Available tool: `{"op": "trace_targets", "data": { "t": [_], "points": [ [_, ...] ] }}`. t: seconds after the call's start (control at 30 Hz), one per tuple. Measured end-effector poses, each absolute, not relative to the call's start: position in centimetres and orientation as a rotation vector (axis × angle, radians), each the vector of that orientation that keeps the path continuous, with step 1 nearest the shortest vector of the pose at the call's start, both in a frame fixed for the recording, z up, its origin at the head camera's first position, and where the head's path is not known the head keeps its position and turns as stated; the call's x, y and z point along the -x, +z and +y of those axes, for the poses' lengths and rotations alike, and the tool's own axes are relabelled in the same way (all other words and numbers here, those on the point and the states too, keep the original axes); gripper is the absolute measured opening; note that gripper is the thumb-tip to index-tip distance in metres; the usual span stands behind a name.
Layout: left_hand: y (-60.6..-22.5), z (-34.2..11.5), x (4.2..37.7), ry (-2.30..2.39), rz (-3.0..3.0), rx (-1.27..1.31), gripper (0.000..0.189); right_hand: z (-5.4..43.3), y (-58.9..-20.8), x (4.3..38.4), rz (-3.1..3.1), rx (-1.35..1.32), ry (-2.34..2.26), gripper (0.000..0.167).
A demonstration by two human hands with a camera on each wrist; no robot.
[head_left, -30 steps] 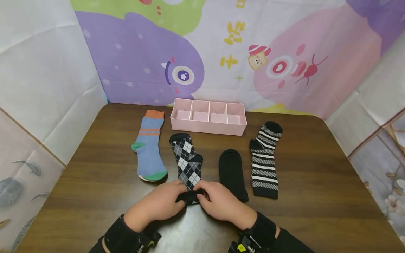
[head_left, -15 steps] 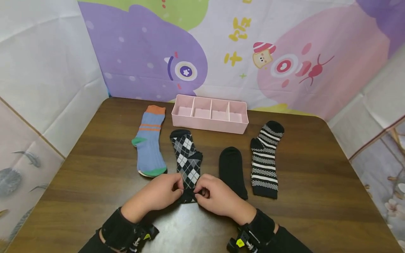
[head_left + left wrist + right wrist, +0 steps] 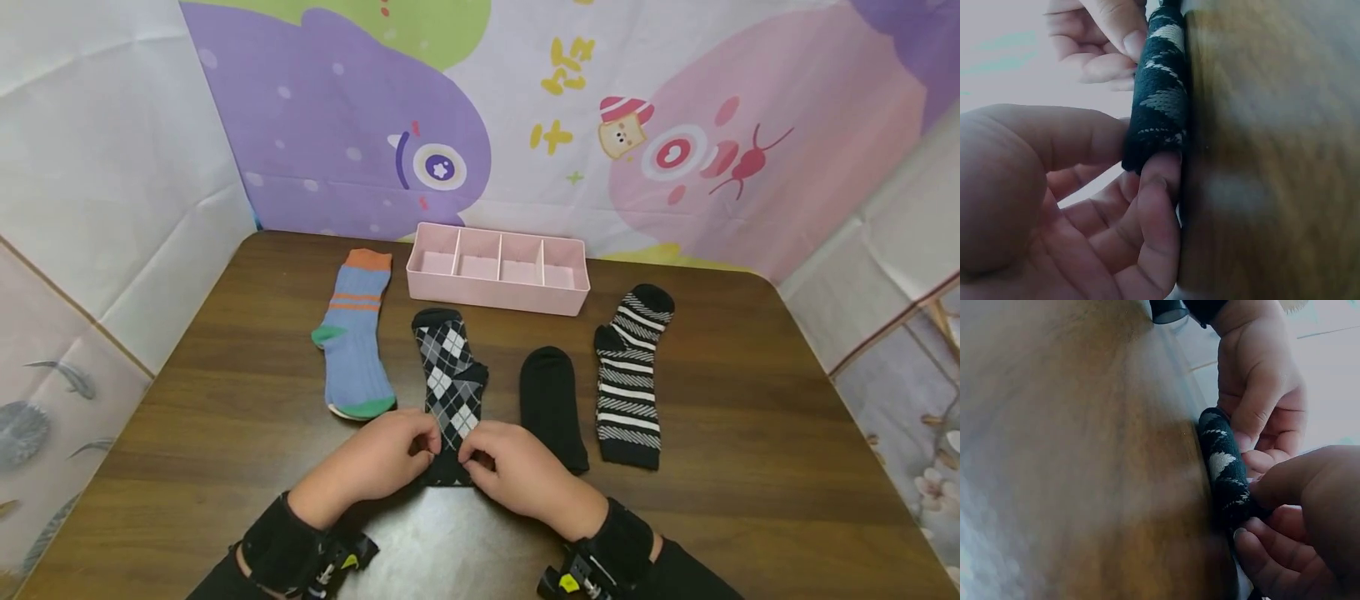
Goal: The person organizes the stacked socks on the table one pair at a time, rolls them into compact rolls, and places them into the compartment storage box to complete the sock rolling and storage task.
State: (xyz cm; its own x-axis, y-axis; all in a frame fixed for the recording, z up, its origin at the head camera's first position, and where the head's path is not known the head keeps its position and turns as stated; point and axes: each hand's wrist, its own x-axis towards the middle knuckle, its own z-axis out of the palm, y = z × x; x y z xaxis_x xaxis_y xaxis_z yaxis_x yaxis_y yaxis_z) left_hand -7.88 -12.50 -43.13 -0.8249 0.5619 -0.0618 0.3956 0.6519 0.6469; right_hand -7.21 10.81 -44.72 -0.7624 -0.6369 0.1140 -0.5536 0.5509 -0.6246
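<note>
A black, grey and white argyle sock (image 3: 450, 387) lies lengthwise in front of the person, its toe end pointing away. My left hand (image 3: 386, 458) pinches the left side of its near end between thumb and fingers. On the right side of that end, my right hand (image 3: 525, 471) pinches the fabric likewise. In the left wrist view the sock's near end (image 3: 1163, 94) shows as a thick folded edge low over the wood. The right wrist view has the same folded edge (image 3: 1221, 459) running between both hands' fingertips.
A blue sock (image 3: 360, 342) with orange and green parts lies left. To the right are a plain black sock (image 3: 551, 404) and a black-and-white striped sock (image 3: 630, 383). A pink four-section box (image 3: 495, 292) stands at the back of the wooden table (image 3: 750, 433), before a cartoon backdrop.
The raised black flap at the argyle sock's near end has gone down flat. Both hands moved to its sides, and the sock has shifted slightly right.
</note>
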Motion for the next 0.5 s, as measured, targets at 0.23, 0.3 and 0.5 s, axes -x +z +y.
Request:
{"op": "trace_targets", "data": {
  "t": [0.23, 0.3, 0.5],
  "points": [
    [-43.08, -12.64, 7.66, 0.816, 2.550, -0.793, 0.030, 10.70, -44.67, 7.02, 2.670, 1.106, -0.798, 0.016],
    [-43.05, -12.55, 7.53, 0.762, 2.551, -0.808, 0.035, 10.68, -44.53, 6.93, 2.688, 1.133, -0.748, 0.018],
    [-42.96, -12.43, 7.39, 0.746, 2.603, -0.851, 0.025, 10.50, -44.41, 6.74, 2.769, 1.166, -0.715, 0.012]
  ]
}}
